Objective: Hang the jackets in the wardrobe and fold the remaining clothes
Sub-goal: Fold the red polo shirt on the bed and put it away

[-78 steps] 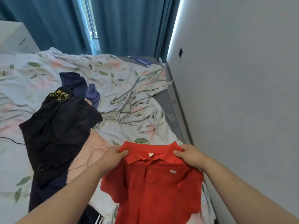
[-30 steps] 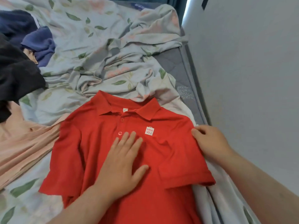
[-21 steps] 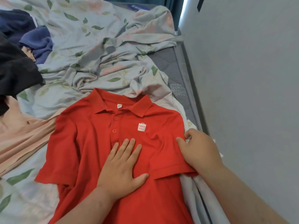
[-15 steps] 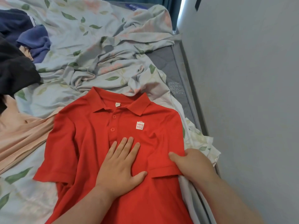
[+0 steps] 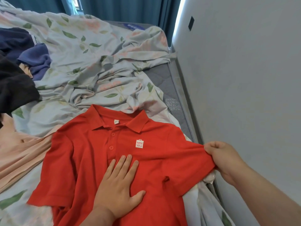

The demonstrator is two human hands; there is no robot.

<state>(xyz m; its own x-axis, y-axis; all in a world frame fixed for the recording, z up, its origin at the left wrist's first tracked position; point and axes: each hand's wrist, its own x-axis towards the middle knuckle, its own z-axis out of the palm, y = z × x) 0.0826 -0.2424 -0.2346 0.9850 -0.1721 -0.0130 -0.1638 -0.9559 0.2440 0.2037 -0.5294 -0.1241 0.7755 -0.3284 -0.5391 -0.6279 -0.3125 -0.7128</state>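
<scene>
The red polo shirt (image 5: 91, 162) lay face up on the bed (image 5: 84, 51), near its right edge beside the wall (image 5: 244, 79), with the collar pointing toward the far end and the hem running out of view at the near edge. Its left sleeve overlapped a pale pink garment (image 5: 19, 154) spread along the bed's left side.

The left hand (image 5: 118, 186) rested flat on the chest of the shirt, just below the placket buttons, fingers straight and spread, pinning the cloth and holding nothing. The right hand (image 5: 223, 159) had its fingers curled round the end of the shirt's right sleeve, which was drawn out taut toward the wall, over the right edge of the bed.

By the look of it, the step in hand was the folding of the loose clothes, and within it the flattening of this shirt: body held down, sleeve pulled straight. The next move would likely call for the right hand to carry the sleeve inward over the chest while the left hand held the body still, then shifted clear of the fold line. A black garment (image 5: 14, 88) and a navy blue garment (image 5: 35, 57) were heaped toward the far left edge of the bed, apparently still to be dealt with. No wardrobe was in view.
</scene>
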